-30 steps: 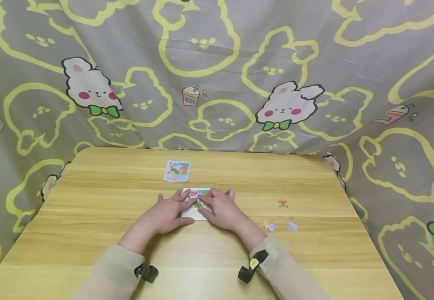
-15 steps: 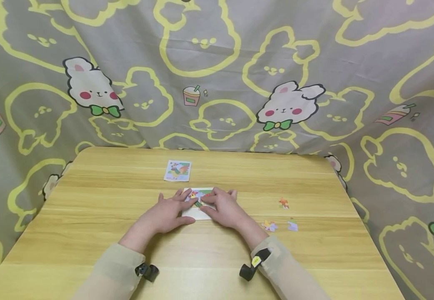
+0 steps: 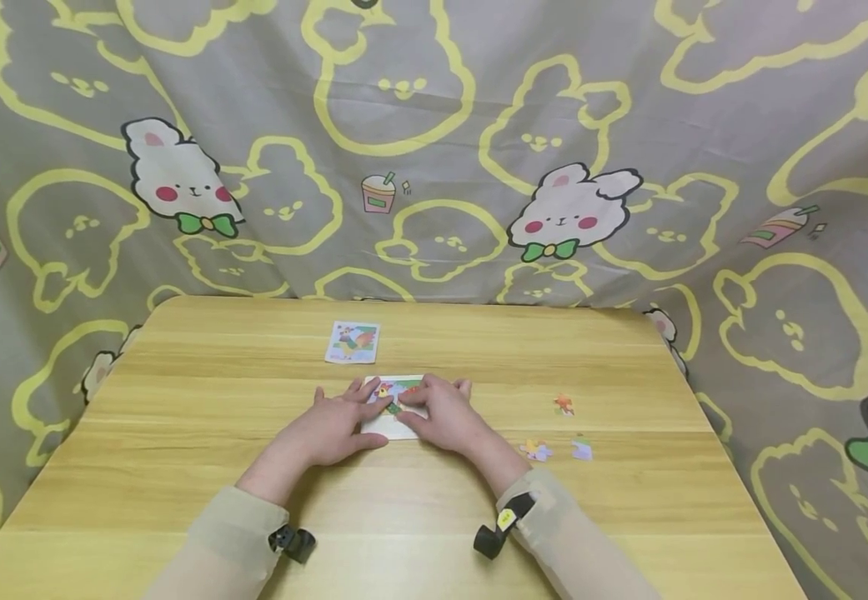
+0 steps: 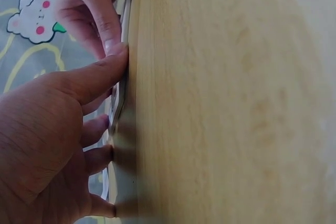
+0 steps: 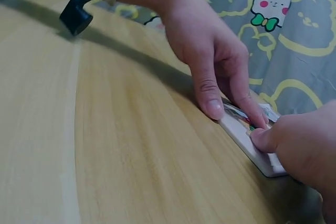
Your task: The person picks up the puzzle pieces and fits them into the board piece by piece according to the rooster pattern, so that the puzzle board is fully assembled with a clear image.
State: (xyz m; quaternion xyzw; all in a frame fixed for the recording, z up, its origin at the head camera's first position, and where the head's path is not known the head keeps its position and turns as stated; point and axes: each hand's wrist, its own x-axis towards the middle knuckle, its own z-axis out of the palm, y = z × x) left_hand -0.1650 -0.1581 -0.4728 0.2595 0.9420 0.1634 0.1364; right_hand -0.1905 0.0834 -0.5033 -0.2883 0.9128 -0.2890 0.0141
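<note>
A white puzzle board (image 3: 381, 432) lies flat on the table in the head view, its upper part filled with colourful pieces and a white strip bare along the near side. My left hand (image 3: 336, 427) rests spread at the board's left, index finger reaching onto the picture and thumb by the near edge. From the right, my right hand (image 3: 449, 417) bends over the board, thumb and index finger pinching a puzzle piece mostly hidden beneath them. In the right wrist view, that hand's thumb (image 5: 265, 139) sits beside a green bit of picture, opposite the left index finger (image 5: 252, 109).
Three loose clusters of puzzle pieces lie right of the hands: an orange one (image 3: 564, 405), a yellow and lilac one (image 3: 536, 450) and a lilac one (image 3: 582, 449). A rooster picture card (image 3: 353, 342) lies behind the board. A patterned curtain (image 3: 434, 150) borders the table (image 3: 216, 392).
The right index finger and thumb have shifted slightly over the board, showing more orange-red picture near the right fingers. The left hand stays in place; the loose pieces and card stay put.
</note>
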